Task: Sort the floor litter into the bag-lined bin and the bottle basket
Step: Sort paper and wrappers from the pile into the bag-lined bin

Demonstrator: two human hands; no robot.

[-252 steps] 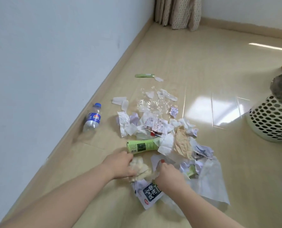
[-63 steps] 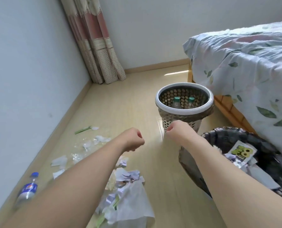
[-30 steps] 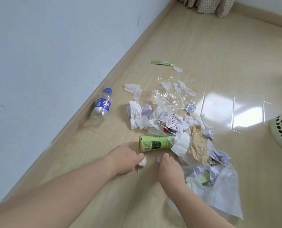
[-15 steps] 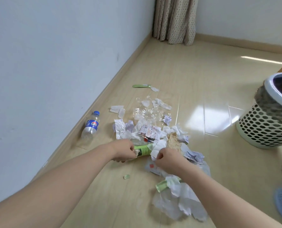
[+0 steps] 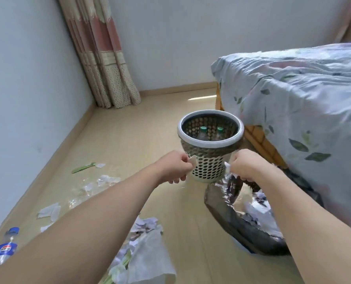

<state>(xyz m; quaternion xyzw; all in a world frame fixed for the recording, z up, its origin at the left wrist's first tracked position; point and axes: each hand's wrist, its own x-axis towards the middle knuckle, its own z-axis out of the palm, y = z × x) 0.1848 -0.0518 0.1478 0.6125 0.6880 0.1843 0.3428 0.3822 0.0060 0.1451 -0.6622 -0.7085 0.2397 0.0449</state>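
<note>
My left hand point(image 5: 173, 168) is raised in front of the perforated bottle basket point(image 5: 210, 140), pinching a small white paper scrap point(image 5: 192, 160). My right hand point(image 5: 245, 167) is closed on a white scrap point(image 5: 227, 166) just above the near rim of the black bag-lined bin point(image 5: 246, 228), which holds paper litter. Two green-capped bottles point(image 5: 203, 132) stand inside the basket. A litter pile of paper and plastic point(image 5: 143, 249) lies on the floor under my left arm. A blue-labelled plastic bottle point(image 5: 3, 251) lies by the left wall.
A bed with a leaf-print cover point(image 5: 305, 111) fills the right side, close behind the bin. A curtain point(image 5: 107, 64) hangs in the far corner. Clear plastic and white scraps point(image 5: 96, 185) and a green strip point(image 5: 83, 167) are scattered on the wooden floor along the left wall.
Both hands have lifted from the litter pile and swung right, each carrying a scrap. The view has turned from the floor pile to the basket, bin and bed.
</note>
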